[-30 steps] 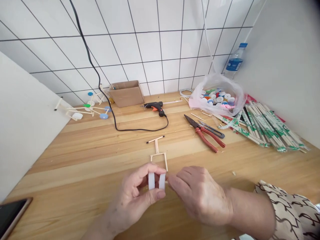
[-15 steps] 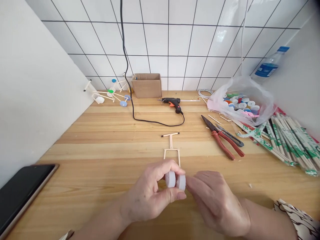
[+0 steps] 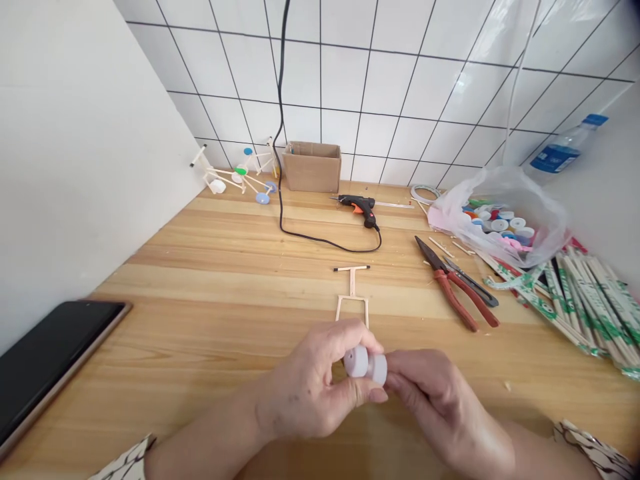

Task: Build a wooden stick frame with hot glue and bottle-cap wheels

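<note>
While left hand (image 3: 305, 380) pinches white caps (image 3: 365, 365) — right hand (image 3: 440, 397) touching, seemingly.

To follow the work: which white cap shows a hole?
The cap in the left hand: a small hole marks its face; the other cap shows none.

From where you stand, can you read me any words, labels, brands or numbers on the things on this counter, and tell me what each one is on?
Blue label on the plastic water bottle: print is there, too small and blurred to read.
Green-printed wrappers on the disposable chopsticks: too small and blurred to read.
Nothing else shows any text I can read.
</note>
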`<state>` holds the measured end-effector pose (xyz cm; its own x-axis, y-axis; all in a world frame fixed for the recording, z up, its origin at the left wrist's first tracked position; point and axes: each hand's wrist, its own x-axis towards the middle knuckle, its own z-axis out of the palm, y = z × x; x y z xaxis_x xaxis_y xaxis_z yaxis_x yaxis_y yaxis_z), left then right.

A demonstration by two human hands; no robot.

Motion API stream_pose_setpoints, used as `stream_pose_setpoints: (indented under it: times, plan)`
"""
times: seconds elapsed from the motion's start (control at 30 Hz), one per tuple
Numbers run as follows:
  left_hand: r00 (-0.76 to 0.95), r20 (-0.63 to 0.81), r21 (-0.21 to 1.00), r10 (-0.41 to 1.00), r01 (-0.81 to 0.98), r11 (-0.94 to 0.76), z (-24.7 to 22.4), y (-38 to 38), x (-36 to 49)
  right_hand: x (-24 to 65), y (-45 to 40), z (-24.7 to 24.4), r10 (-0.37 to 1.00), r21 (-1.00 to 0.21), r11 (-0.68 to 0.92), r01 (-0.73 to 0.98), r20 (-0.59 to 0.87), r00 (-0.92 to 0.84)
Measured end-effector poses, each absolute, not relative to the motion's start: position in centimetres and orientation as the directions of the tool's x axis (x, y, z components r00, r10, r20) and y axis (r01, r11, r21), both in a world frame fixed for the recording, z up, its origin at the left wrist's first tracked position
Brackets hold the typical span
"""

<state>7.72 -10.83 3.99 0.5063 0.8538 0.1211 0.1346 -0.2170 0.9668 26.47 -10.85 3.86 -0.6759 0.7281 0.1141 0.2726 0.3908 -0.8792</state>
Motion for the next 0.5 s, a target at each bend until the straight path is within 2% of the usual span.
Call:
stream_pose_setpoints:
  times: [0.1, 0.17, 0.3, 0.5]
  plan:
    - [0.492, 0.095, 0.975, 0.865, 0.129, -0.181, 3.72, -11.03, 8.05, 26.46, -11.17, 3.38, 0.635, -0.649, 0.700, 0.298, 0.374, -0.676]
    - [0.488, 0.101, 0.979, 0.867, 0.107, -0.174, 3.61, -11.05, 8.07, 26.55, -11.28, 3.28, 0.605, -0.571, 0.755, 0.324, 0.414, -0.680]
    - [0.514, 0.112, 0.969, 0.850, 0.132, -0.208, 3.79, -10.80, 7.90, 26.93, -11.20, 3.38, 0.638, -0.614, 0.709, 0.347, 0.350, -0.686]
    - [0.457, 0.062, 0.976, 0.888, 0.158, -0.149, 3.77, -10.77, 8.42, 26.71, -10.96, 3.84, 0.707, -0.786, 0.557, 0.268, 0.280, -0.649]
